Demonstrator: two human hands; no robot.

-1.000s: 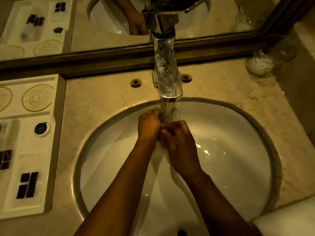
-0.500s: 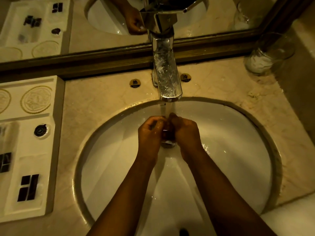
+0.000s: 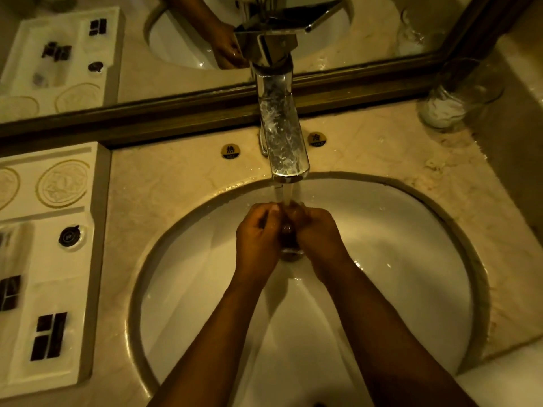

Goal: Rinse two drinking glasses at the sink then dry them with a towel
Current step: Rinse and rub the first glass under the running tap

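Observation:
Over the white sink basin [image 3: 411,274], my left hand [image 3: 258,242] and my right hand [image 3: 320,242] grip a clear drinking glass [image 3: 289,245] between them, under the stream from the chrome faucet [image 3: 283,142]. The glass is mostly hidden by my fingers; only a dark strip and its lower end show. Water runs onto my fingertips at the top. A second clear glass [image 3: 458,95] stands on the counter at the back right, apart from both hands.
A white amenity tray [image 3: 47,259] with dark items fills the counter to the left. The mirror's wooden frame [image 3: 147,118] runs along the back. Hot and cold markers [image 3: 230,151] flank the faucet. A white cloth edge [image 3: 505,383] shows at the bottom right.
My hands have shifted on the glass under the stream, the right hand moving from lower down up beside the left. The view has drifted slightly.

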